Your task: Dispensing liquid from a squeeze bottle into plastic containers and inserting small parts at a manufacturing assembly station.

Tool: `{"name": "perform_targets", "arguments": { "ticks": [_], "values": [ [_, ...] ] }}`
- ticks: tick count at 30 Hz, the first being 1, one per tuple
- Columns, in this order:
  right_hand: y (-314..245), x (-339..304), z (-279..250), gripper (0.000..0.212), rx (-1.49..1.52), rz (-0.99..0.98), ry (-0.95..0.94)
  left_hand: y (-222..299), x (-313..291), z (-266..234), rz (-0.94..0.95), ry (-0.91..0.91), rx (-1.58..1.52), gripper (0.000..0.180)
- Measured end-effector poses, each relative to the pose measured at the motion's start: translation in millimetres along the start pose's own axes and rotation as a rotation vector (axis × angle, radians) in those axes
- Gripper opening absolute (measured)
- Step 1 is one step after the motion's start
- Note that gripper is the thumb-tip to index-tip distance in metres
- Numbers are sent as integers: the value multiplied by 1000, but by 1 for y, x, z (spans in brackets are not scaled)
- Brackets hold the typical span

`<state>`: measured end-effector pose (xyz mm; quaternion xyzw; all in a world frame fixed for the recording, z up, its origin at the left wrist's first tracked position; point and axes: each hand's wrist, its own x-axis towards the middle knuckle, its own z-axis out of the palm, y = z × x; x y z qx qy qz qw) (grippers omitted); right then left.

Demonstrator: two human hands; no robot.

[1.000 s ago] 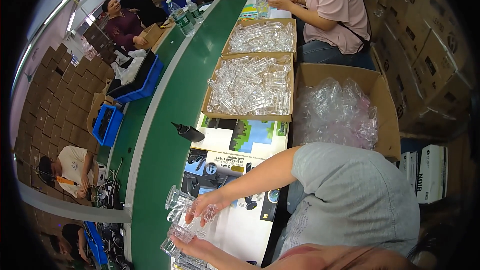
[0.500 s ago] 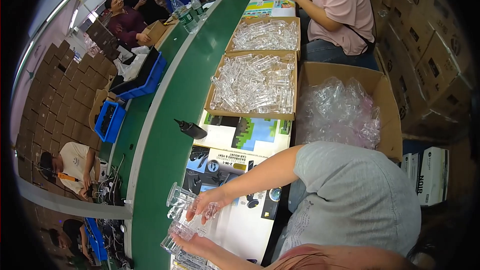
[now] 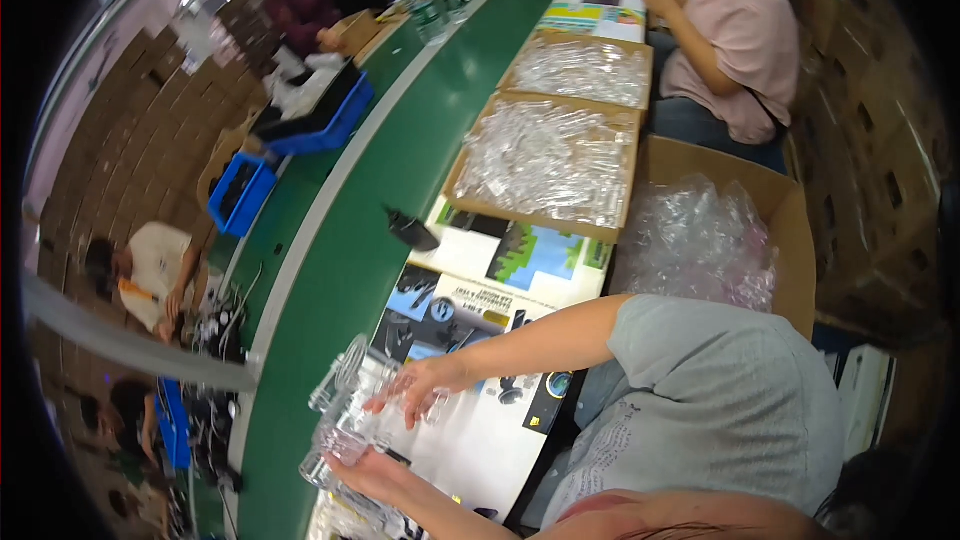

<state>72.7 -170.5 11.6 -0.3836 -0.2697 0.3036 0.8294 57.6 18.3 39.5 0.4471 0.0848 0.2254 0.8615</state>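
Note:
At the lower middle, my left hand [image 3: 368,470] is closed around a clear plastic tube-like piece [image 3: 343,440]. Just above it in the picture, my right hand [image 3: 430,385] has its fingers bent over another clear piece [image 3: 368,370] with a round flanged end. The two pieces sit close together, and their see-through walls make it hard to tell whether they touch. Under my hands lies a printed cardboard sheet [image 3: 470,440]. More clear pieces [image 3: 345,518] lie by my left wrist, partly covered by it.
Two shallow cartons full of clear tubes, a nearer one [image 3: 628,202] and a farther one [image 3: 648,75], stand beyond my right arm. A black bottle [image 3: 410,230] is beside the green belt [image 3: 350,240]. A big carton [image 3: 795,240] holds plastic bags. A co-worker in pink [image 3: 735,50] sits beyond.
The whole view has shifted and tilted, moving the cartons right in the picture. Both hands stay by the clear pieces, and my right hand's fingers look more spread.

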Motion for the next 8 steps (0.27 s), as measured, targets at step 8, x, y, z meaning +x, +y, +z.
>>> {"name": "perform_targets", "arguments": {
  "ticks": [8],
  "values": [
    [-10,10,3,63,13,72,97,29,33,-35,136,-106,-490,33]
  ]
}}
